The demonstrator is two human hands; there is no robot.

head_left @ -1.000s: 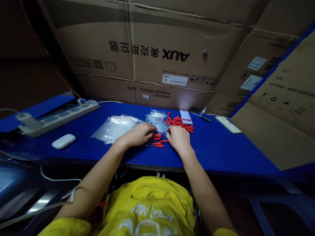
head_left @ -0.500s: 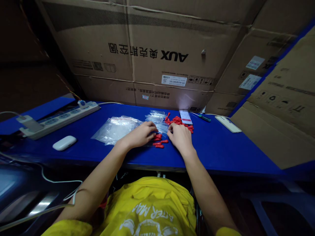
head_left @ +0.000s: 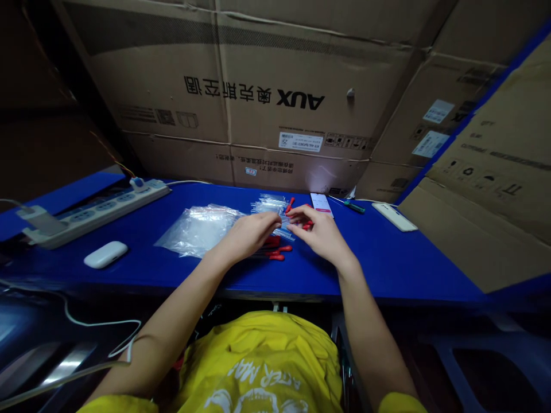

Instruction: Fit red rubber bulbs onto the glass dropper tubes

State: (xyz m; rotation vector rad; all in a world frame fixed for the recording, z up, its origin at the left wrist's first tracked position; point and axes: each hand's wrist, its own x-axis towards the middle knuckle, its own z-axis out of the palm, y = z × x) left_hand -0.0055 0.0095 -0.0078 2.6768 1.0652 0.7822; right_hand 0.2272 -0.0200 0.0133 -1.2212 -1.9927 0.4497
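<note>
My left hand [head_left: 255, 234] has its fingertips pinched together above the clear glass tubes [head_left: 269, 203]; what they hold is too small to make out. Facing it, a short gap away, my right hand [head_left: 319, 234] has thumb and fingers curled toward each other, and any small thing between them is hidden. Red rubber bulbs [head_left: 309, 226] show behind and between the right fingers. Below the left hand lie several droppers with red bulbs [head_left: 278, 257], their tubes pointing left. Clear plastic bags [head_left: 200, 229] are piled left of the left hand.
On the blue table [head_left: 379, 264] are a power strip [head_left: 107, 206], a white earphone case [head_left: 105, 254], a green-handled screwdriver [head_left: 355, 207], a white card [head_left: 321, 202] and a pale phone-like slab [head_left: 395, 217]. A cardboard wall [head_left: 267, 51] stands along the back.
Both hands have lifted and come closer together over the tubes. My right hand has risen from the table beside the red bulbs, its fingers curling toward the left fingertips. The view has shifted slightly.
</note>
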